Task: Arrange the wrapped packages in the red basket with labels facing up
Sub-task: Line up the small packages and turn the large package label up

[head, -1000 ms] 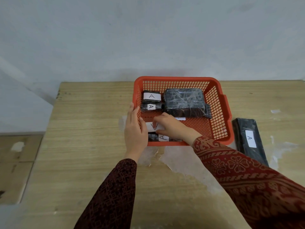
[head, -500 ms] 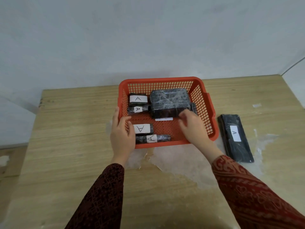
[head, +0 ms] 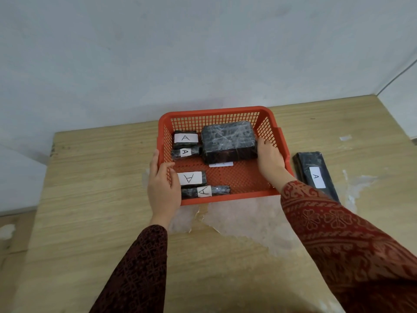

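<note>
The red basket (head: 274, 119) stands on the wooden table. Inside it lie several small black wrapped packages with white "A" labels up: two at the back left (head: 185, 138) (head: 185, 152) and two at the front left (head: 191, 178) (head: 205, 191). A large black wrapped package (head: 228, 140) sits at the back, no label showing on top; a white label edge (head: 221, 164) peeks out under it. My left hand (head: 163, 186) grips the basket's left wall. My right hand (head: 269, 160) is inside the basket, fingers against the large package's right side.
A long flat black package (head: 316, 175) with an "A" label up lies on the table right of the basket. A sheet of clear plastic (head: 243, 218) lies in front of the basket. A pale wall stands behind the table.
My right hand has moved from the front-left small packages across the basket to the right side of the large package. My left hand has stayed on the basket's left wall.
</note>
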Demonstrator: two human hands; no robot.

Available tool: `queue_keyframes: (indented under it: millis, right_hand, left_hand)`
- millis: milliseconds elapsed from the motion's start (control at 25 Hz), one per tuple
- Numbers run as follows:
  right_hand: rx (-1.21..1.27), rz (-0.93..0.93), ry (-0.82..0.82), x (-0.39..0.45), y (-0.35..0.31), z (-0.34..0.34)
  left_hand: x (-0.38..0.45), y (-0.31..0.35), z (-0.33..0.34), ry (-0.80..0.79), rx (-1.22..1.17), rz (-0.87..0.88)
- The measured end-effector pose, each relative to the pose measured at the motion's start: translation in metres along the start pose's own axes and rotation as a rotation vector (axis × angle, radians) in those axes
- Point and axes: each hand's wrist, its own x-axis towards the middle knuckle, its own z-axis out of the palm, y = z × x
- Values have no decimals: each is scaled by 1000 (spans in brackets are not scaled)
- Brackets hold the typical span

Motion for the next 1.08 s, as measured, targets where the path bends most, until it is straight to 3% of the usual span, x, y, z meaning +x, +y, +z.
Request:
queue_keyframes:
  millis: [160, 280, 400, 480, 600, 880, 1080]
  right_hand:
    - [72, 38, 101, -19, 4, -20]
    - [339, 92, 238, -33, 2, -43]
    - [667, -69, 119, -32, -29, -53]
    - [614, -274, -37, -28, -64, -47]
    - [444, -494, -108, -20, -113, -23]
    - [77, -574, -153, -10, -143, 29]
    - [12, -557, -176, -14, -141, 42]
  left_hand:
    - [0, 0, 0, 6, -8, -5]
    - [1, 0, -1, 18, -4, 2]
    - [1, 3, -2, 13, -13, 6]
    - [0, 4, -3, 13, -10, 5]
    - [0, 5, -4, 15, -7, 12]
    - [2, 2, -3, 16, 4, 25]
    - [2, 1, -2, 11, -1, 30]
